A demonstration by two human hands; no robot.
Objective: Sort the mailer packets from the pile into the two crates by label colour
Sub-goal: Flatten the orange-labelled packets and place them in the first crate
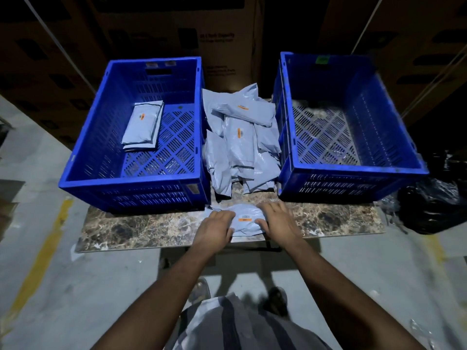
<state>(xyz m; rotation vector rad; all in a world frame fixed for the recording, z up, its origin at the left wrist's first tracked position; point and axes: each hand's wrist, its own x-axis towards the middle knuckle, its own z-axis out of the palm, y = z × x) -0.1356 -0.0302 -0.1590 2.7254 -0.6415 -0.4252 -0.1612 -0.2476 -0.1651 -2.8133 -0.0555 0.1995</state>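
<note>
Item: 1 orange-label mailer packet (246, 222), near tabletop (131, 228) edge; my left hand (214, 229) and right hand (278, 218) grasp it. Next move, likely: left crate (75, 170), holding orange-label packets (142, 125).
</note>
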